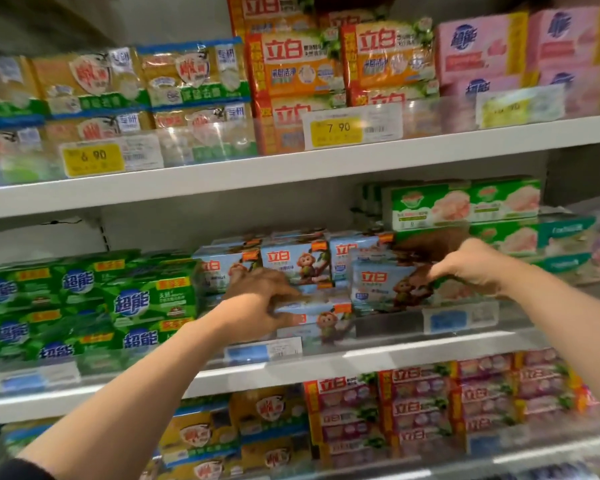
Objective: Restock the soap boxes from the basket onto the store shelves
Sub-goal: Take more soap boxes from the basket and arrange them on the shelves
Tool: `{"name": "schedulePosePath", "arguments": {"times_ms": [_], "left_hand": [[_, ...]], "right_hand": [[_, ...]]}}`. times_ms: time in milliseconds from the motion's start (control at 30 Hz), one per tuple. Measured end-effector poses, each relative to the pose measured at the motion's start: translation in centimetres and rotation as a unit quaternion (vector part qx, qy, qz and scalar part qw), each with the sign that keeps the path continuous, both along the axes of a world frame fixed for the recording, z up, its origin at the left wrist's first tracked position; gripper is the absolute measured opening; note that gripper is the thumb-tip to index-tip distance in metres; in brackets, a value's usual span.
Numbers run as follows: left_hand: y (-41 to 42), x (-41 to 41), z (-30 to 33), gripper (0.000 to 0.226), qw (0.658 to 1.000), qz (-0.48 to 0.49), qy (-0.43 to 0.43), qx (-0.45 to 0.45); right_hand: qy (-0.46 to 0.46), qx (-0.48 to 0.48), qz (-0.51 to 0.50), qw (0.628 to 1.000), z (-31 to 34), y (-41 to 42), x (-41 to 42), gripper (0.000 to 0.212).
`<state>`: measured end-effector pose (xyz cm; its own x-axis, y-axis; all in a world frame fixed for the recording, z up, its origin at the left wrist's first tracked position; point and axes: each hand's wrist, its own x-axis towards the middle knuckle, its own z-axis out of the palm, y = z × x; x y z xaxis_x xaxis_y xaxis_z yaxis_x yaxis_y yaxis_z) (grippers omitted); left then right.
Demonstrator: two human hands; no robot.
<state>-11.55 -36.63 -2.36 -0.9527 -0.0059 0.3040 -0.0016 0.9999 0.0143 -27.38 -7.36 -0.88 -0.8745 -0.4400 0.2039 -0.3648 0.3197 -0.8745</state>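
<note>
Light-blue soap boxes (297, 263) printed with a cartoon monkey stand in a row at the middle of the middle shelf (326, 363), stacked in at least two layers. The right hand (471, 263) holds one such box (388, 284) at the right end of the group, its fingers curled over the box's upper right corner; the box sits tilted, nearer the viewer than the back row. The left hand (260, 301) lies against the lower front box (321, 315), thumb and fingers closed on its left end, though motion blur hides the exact grip. Left of the blue boxes, dark-green soap packs (84, 306) fill the same shelf; to the right stand pale green-and-pink packs (465, 206), stacked higher. Blue price labels (262, 349) sit behind a clear strip along the shelf's near edge. The upper shelf (291, 168) carries yellow-green, orange and pink packs, with yellow price tags (336, 128) reading 6.90 and 7.90. The lower shelf (534, 448) holds yellow packs and pink-purple packs.
</note>
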Motion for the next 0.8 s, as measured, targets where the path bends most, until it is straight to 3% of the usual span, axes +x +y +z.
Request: {"name": "schedulePosePath", "arguments": {"times_ms": [100,167,233,267,367,433,467,567,800], "left_hand": [[-0.3,0.5,-0.6,0.043,0.997,-0.033,0.026,0.065],[-0.5,0.7,-1.3,0.042,0.992,-0.033,0.056,0.107],[-0.5,0.9,-1.9,0.04,0.988,-0.031,0.081,0.128],[-0.4,1.1,-2.1,0.038,0.988,-0.029,0.092,0.117],[0.1,1.4,-2.1,0.035,0.991,-0.027,0.124,0.04],[0.5,1.4,-1.7,0.036,0.991,-0.025,0.132,0.011],[0.6,1.3,-1.5,0.037,0.992,-0.024,0.127,0.015],[0.5,0.9,-0.6,0.036,0.993,-0.018,0.097,0.064],[-0.3,-0.2,0.9,0.025,0.991,0.004,0.045,0.124]], "right_hand": [[-0.027,-0.019,0.01,0.999,-1.0,-0.4,0.1,0.01],[-0.034,-0.055,0.056,0.996,-2.1,-0.5,-0.1,0.039],[-0.029,-0.067,0.077,0.994,-2.9,-0.3,-0.9,0.086],[-0.024,-0.069,0.088,0.993,-3.1,-0.2,-1.2,0.087],[0.003,-0.092,0.113,0.989,-2.3,-0.1,-0.9,0.062],[0.013,-0.107,0.132,0.985,-2.1,0.1,-0.9,0.072],[0.016,-0.113,0.141,0.983,-2.0,0.2,-0.8,0.076],[0.027,-0.124,0.128,0.984,-1.3,0.8,-0.9,0.053],[0.073,-0.033,0.118,0.99,0.3,2.1,-0.3,0.054]]}}
